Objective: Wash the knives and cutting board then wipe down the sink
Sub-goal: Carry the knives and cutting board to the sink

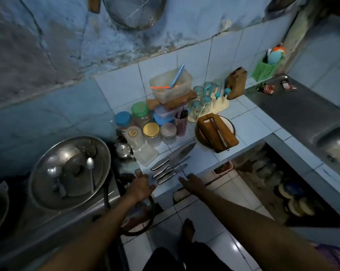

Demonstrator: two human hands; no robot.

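Several steel-handled knives [170,165] lie side by side on the white tiled counter [204,157], blades pointing up and right. My left hand [143,185] rests at the counter's front edge just left of the handles, fingers relaxed, holding nothing. My right hand [190,182] lies flat on the edge just right of the handles, fingers straight. A brown wooden cutting board [217,133] lies on a round dish farther back, with a thin knife [220,133] on top. The steel sink [335,147] is at the far right.
Jars [145,128], plastic boxes, a purple cup and a glass rack [206,100] crowd the back of the counter. A knife block [236,83] stands by the wall. A big steel pan with spoons [69,171] sits on the stove at left. Open shelves lie below the counter.
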